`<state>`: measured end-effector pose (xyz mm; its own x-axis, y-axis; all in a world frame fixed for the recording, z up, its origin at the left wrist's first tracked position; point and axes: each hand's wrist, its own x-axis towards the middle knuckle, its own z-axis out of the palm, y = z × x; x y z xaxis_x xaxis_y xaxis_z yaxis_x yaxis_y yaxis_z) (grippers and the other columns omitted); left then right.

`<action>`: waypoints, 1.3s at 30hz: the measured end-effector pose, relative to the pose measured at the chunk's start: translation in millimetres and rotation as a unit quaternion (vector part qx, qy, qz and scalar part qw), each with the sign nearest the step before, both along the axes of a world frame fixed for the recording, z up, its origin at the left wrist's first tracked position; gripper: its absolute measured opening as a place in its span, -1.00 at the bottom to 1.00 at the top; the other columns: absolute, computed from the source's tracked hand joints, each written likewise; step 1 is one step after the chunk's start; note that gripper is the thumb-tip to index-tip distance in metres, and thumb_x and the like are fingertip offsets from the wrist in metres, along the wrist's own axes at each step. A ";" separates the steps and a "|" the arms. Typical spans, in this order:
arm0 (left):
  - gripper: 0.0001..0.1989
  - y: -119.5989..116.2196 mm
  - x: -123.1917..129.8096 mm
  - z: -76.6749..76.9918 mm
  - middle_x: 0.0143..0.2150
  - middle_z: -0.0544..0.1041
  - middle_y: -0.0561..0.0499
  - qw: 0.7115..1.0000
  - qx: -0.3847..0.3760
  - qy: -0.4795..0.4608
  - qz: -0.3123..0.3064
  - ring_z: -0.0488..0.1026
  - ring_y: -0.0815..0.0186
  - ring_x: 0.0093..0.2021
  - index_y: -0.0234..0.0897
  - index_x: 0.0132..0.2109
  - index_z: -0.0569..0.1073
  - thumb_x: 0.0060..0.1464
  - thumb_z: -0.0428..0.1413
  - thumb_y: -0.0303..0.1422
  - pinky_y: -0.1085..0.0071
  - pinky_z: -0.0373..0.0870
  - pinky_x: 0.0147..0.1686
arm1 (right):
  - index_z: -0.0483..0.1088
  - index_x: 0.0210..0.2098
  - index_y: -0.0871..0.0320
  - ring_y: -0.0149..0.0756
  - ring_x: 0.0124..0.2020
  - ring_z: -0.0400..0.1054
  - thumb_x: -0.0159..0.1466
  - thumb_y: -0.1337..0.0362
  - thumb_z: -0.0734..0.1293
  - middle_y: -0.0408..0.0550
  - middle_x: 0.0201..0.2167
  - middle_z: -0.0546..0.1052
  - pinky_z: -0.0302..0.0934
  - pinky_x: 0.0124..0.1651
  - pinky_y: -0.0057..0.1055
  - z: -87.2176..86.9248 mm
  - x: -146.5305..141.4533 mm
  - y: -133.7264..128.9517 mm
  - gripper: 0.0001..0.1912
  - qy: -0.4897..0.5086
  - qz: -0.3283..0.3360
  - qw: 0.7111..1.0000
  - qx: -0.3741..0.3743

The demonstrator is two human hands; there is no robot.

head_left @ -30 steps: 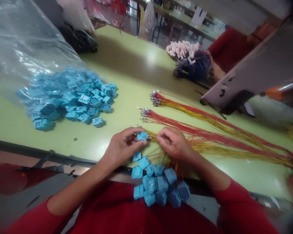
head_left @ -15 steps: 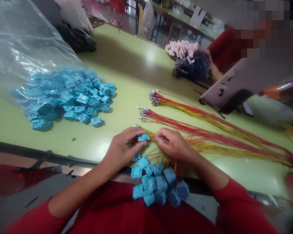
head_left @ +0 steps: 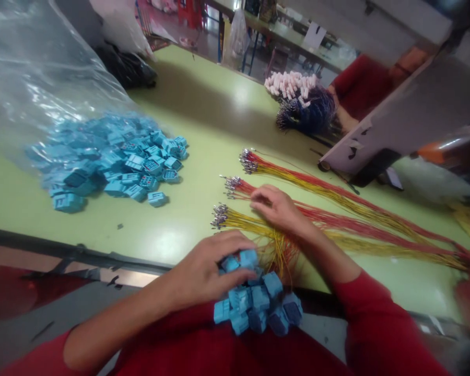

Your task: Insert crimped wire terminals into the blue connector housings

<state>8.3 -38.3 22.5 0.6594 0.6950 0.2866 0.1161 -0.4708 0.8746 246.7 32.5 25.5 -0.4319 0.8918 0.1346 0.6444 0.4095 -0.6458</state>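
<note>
My left hand is curled around a blue connector housing, between thumb and fingers, above a cluster of blue connectors at the table's front edge. Yellow and orange wires trail from this cluster. Over the middle bundle of red wires is my right hand, its fingertips bent together on the wires just behind their metal terminals. A yellow wire bundle with metal terminals lies between my hands. How many red wires are pinched is hidden.
Loose blue connectors spill from a clear plastic bag at left. Behind lies another red-and-yellow wire bundle. Farther off are dark blue wires with pale pink connectors, beside another person's red sleeve and a grey panel.
My left hand has moved down toward me, bringing a blue connector to the cluster. My right hand has moved up from the yellow wires to the red ones.
</note>
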 end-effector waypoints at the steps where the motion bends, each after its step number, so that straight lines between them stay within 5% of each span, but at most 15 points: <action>1: -0.71 -4.1 3.5 5.2 -0.12 0.62 -0.10 0.999 -0.004 0.000 -0.047 0.57 0.18 -0.13 -0.22 0.07 0.55 0.25 0.24 -0.26 0.30 0.51 -0.11 | 0.45 -0.24 0.12 -0.27 -0.22 0.31 0.33 0.27 0.37 -0.08 -0.27 0.48 0.14 -0.12 -0.34 -2.8 -1.2 7.9 -0.94 -0.035 -0.003 0.999 0.021; 5: -0.66 -15.2 18.4 20.6 0.05 0.58 -0.19 0.977 -0.022 -0.020 -0.213 0.56 0.12 0.00 -0.23 0.15 0.53 0.26 0.23 -0.32 0.27 0.50 0.03 | 0.45 -0.27 0.12 -0.25 -0.24 0.28 0.33 0.32 0.39 -0.08 -0.31 0.47 0.08 -0.15 -0.34 -10.0 -10.1 26.2 -0.97 -0.109 -0.006 0.993 0.046; 9: -0.66 -17.3 22.1 24.5 0.07 0.58 -0.24 0.966 -0.012 -0.045 -0.254 0.55 0.08 0.03 -0.32 0.14 0.53 0.25 0.22 -0.37 0.25 0.48 0.09 | 0.43 -0.28 0.13 -0.28 -0.30 0.25 0.33 0.29 0.41 -0.11 -0.33 0.46 0.04 -0.22 -0.37 -13.3 -10.3 26.0 -0.92 -0.116 -0.038 0.991 0.053; 12: -0.70 -14.9 12.2 17.1 0.05 0.59 -0.20 0.984 0.001 -0.055 -0.170 0.56 0.13 0.03 -0.27 0.12 0.53 0.28 0.20 -0.33 0.29 0.50 0.07 | 0.43 -0.34 0.13 -0.26 -0.30 0.26 0.35 0.32 0.37 -0.09 -0.35 0.46 0.03 -0.22 -0.36 -16.5 -6.6 22.9 -0.89 -0.140 -0.047 0.987 0.063; 15: -0.77 -3.5 -12.7 2.9 0.02 0.59 -0.17 0.996 0.066 0.001 0.061 0.55 0.12 0.03 -0.20 0.08 0.55 0.34 0.11 -0.35 0.22 0.51 0.04 | 0.40 -0.39 0.13 -0.23 -0.29 0.26 0.38 0.31 0.31 -0.06 -0.38 0.46 0.03 -0.21 -0.32 -19.7 -4.3 21.5 -0.81 -0.146 -0.041 0.985 0.083; 18: -0.75 17.8 -50.6 -10.4 0.06 0.55 -0.21 0.929 0.153 0.108 0.319 0.50 -0.01 0.05 -0.22 0.06 0.55 0.28 0.14 -0.33 0.06 0.45 0.07 | 0.37 -0.37 0.12 -0.21 -0.30 0.27 0.40 0.27 0.28 -0.04 -0.37 0.46 0.05 -0.22 -0.30 -20.4 -3.0 19.7 -0.80 -0.124 -0.062 0.985 0.098; 20: -0.74 32.8 -75.2 -16.7 0.05 0.53 -0.20 0.882 0.191 0.173 0.395 0.45 -0.06 0.08 -0.24 0.03 0.54 0.22 0.17 -0.32 -0.01 0.36 0.15 | 0.36 -0.30 0.11 -0.23 -0.33 0.28 0.41 0.27 0.24 -0.06 -0.37 0.47 0.07 -0.24 -0.31 -18.7 -3.2 16.4 -0.85 -0.094 -0.087 0.989 0.080; 26: -0.84 57.3 -104.1 -30.0 -0.18 0.50 -0.02 0.850 0.263 0.249 0.384 0.38 0.12 -0.09 -0.21 -0.11 0.52 0.20 0.08 -0.36 0.17 0.28 0.05 | 0.39 -0.21 0.12 -0.41 -0.49 0.19 0.27 0.16 0.40 -0.26 -0.48 0.35 0.09 -0.38 -0.46 -10.9 -18.5 0.3 -0.80 0.063 -0.014 0.990 -0.122; 31: -0.92 60.0 -100.6 -32.7 -0.31 0.48 -0.11 0.851 0.232 0.296 0.366 0.38 0.04 -0.21 -0.20 -0.22 0.46 0.17 0.08 -0.34 0.19 0.27 -0.18 | 0.46 -0.39 0.18 -0.40 -0.38 0.30 0.21 0.36 0.44 -0.17 -0.43 0.44 0.11 -0.29 -0.45 -16.6 -29.7 -2.5 -0.92 0.008 0.033 0.993 -0.116; 35: -0.78 55.0 -91.2 -29.0 -0.34 0.49 -0.10 0.874 0.138 0.265 0.383 0.41 0.10 -0.35 -0.24 -0.13 0.45 0.19 0.09 -0.20 0.28 0.23 -0.39 | 0.45 -0.40 0.20 -0.39 -0.38 0.31 0.27 0.30 0.40 -0.14 -0.42 0.47 0.15 -0.29 -0.44 -19.9 -26.5 -3.1 -0.86 0.060 0.017 0.987 -0.149; 39: -0.65 46.2 -70.6 -24.7 -0.46 0.49 0.05 0.935 -0.022 0.118 0.333 0.42 0.28 -0.50 -0.24 -0.04 0.44 0.16 0.18 -0.09 0.40 0.30 -0.47 | 0.40 -0.36 0.17 -0.43 -0.47 0.26 0.28 0.09 0.41 -0.18 -0.47 0.44 0.16 -0.37 -0.45 -14.5 -24.1 -8.0 -0.73 0.157 -0.011 0.963 -0.219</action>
<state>-62.3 7.9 -2.2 0.1181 0.9818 0.1488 0.5627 -0.1896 0.8046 222.7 24.5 11.0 -0.4115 0.9012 -0.1360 0.3945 0.0415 -0.9180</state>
